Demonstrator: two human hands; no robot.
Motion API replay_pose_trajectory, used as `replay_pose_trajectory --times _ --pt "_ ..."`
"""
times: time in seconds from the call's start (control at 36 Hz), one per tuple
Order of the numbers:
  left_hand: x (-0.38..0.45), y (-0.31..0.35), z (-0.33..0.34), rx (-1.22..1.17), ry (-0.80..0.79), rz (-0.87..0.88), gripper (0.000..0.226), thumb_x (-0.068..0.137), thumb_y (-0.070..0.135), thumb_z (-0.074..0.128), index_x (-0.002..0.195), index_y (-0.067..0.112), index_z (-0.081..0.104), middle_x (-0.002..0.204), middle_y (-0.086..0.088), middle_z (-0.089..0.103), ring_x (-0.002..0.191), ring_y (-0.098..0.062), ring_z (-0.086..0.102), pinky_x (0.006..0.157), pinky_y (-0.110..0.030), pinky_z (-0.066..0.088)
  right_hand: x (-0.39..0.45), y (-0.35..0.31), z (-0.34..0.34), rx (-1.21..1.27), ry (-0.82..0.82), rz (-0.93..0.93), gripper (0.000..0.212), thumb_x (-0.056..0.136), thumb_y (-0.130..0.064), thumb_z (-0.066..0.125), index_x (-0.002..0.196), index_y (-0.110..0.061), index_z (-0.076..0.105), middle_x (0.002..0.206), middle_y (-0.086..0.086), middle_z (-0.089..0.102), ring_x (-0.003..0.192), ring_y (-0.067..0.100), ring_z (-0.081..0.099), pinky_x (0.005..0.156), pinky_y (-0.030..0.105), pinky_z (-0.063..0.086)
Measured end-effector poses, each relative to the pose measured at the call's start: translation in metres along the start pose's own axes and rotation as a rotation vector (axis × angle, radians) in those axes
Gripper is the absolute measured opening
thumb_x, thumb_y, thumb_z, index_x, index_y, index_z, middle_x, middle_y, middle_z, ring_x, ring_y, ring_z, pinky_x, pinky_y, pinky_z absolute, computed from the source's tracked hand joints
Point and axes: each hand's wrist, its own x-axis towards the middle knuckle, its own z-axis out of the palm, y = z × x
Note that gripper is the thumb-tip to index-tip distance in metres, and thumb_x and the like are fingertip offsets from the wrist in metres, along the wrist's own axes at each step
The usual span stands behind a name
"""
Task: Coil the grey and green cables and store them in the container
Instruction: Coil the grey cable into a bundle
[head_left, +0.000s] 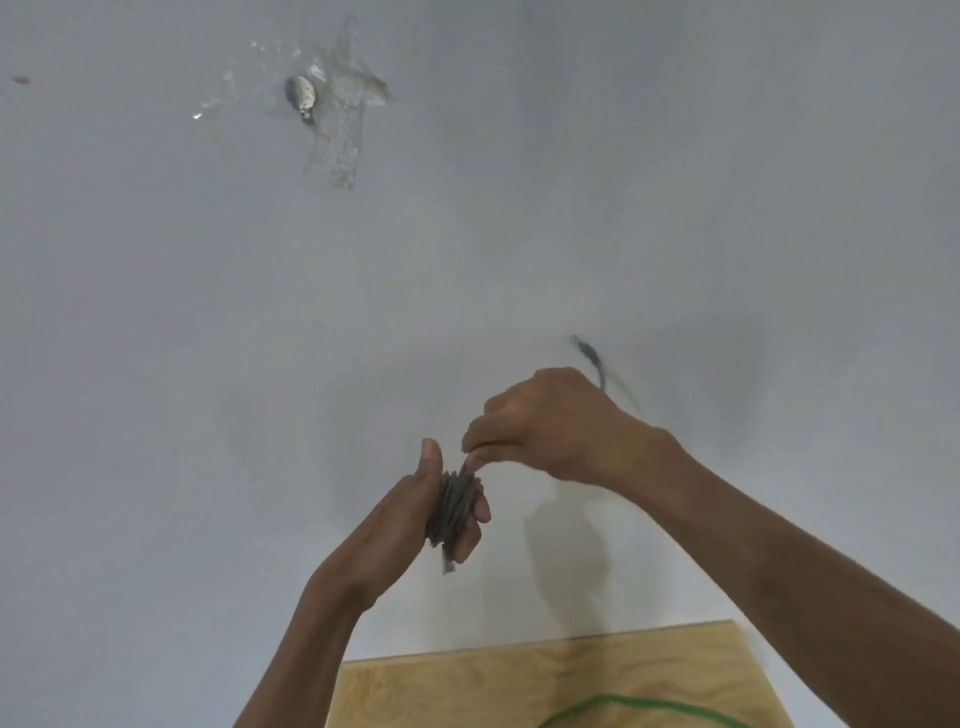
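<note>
The grey cable (455, 506) is wound in several turns around my left hand (415, 514), which grips the bundle with the thumb up. My right hand (550, 426), just above and to the right, pinches the loose strand of the same cable. The free end with its plug (589, 356) whips blurred behind the right hand. A loop of the green cable (639, 707) lies on the wooden table (467, 691) at the bottom edge. No container is in view.
A pale grey wall fills most of the view. High on it, left of centre, a small metal fixture (300, 94) is stuck under strips of clear tape (337, 150).
</note>
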Motion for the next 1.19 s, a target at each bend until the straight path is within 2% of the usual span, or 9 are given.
replay_pose_trajectory --times 0.11,0.19,0.28,0.39,0.58,0.72,0.89,1.03,1.19 --pt "-0.003 0.008 0.003 -0.326 -0.048 0.075 0.093 0.087 0.076 0.016 0.094 -0.002 0.065 0.065 -0.018 0.055 0.065 -0.026 0.054 0.092 -0.051 0.046 -0.002 0.015 0.035 0.636 0.180 0.183 0.022 0.091 -0.047 0.064 0.100 -0.031 0.076 0.083 -0.013 0.075 0.071 0.005 0.066 0.069 0.030 0.054" --pt "-0.001 0.013 0.009 -0.505 -0.062 0.156 0.090 0.091 0.071 0.016 0.096 -0.004 0.065 0.064 -0.016 0.057 0.063 -0.026 0.054 0.088 -0.039 0.051 -0.001 0.000 0.061 1.209 0.295 0.265 0.015 0.095 -0.007 0.062 0.103 0.000 0.073 0.072 -0.011 0.073 0.058 0.005 0.060 0.054 0.016 0.044" --pt "0.004 0.020 0.015 -0.615 -0.045 0.227 0.090 0.093 0.068 0.018 0.105 -0.009 0.064 0.069 -0.018 0.060 0.068 -0.030 0.056 0.090 -0.044 0.045 -0.006 -0.025 0.077 1.602 0.308 0.347 0.017 0.091 -0.007 0.061 0.084 0.005 0.071 0.055 -0.007 0.064 0.047 0.006 0.055 0.048 0.018 0.037" --pt "0.011 0.024 0.012 -0.661 0.052 0.243 0.091 0.096 0.066 0.019 0.117 -0.010 0.063 0.077 -0.018 0.063 0.076 -0.029 0.062 0.086 -0.036 0.052 -0.019 -0.056 0.092 1.440 0.295 0.518 0.047 0.103 -0.020 0.051 0.060 -0.034 0.064 0.053 -0.009 0.055 0.047 0.005 0.049 0.050 0.020 0.045" --pt "0.017 0.018 0.004 -0.676 0.228 0.201 0.086 0.095 0.065 0.020 0.123 -0.006 0.060 0.083 -0.014 0.063 0.086 -0.027 0.060 0.105 -0.044 0.040 -0.030 -0.086 0.096 1.430 0.138 0.594 0.024 0.106 -0.022 0.043 0.121 -0.013 0.059 0.062 -0.007 0.058 0.051 0.010 0.049 0.071 0.049 0.059" --pt "0.017 0.011 0.001 -0.490 0.313 0.156 0.080 0.091 0.064 0.022 0.123 0.000 0.059 0.082 -0.013 0.064 0.080 -0.024 0.060 0.092 -0.041 0.046 -0.035 -0.090 0.082 1.008 0.070 0.559 0.024 0.104 -0.021 0.043 0.120 -0.019 0.060 0.081 -0.007 0.070 0.057 0.002 0.059 0.063 0.021 0.051" --pt "0.016 0.006 -0.005 -0.416 0.344 0.145 0.075 0.092 0.060 0.027 0.118 -0.001 0.062 0.079 -0.014 0.064 0.076 -0.025 0.059 0.083 -0.037 0.047 -0.041 -0.088 0.053 0.490 0.052 0.420 0.016 0.101 -0.028 0.042 0.113 -0.025 0.053 0.090 -0.005 0.065 0.077 0.021 0.058 0.071 0.036 0.048" --pt "0.019 0.009 -0.003 -0.511 0.430 0.206 0.050 0.095 0.041 0.044 0.109 -0.003 0.064 0.073 -0.011 0.062 0.076 -0.023 0.060 0.097 -0.044 0.047 -0.040 -0.095 0.054 0.500 0.083 0.389 0.026 0.102 -0.029 0.043 0.127 -0.026 0.050 0.097 -0.004 0.065 0.076 0.017 0.049 0.070 0.034 0.041" --pt "0.011 0.020 -0.005 -0.673 0.356 0.256 0.027 0.097 0.025 0.054 0.082 0.004 0.064 0.054 -0.002 0.043 0.052 -0.019 0.046 0.076 -0.032 0.055 -0.044 -0.081 0.103 0.867 0.187 0.656 0.022 0.094 -0.024 0.063 0.087 -0.037 0.047 0.081 -0.010 0.073 0.063 0.009 0.066 0.067 0.036 0.057"
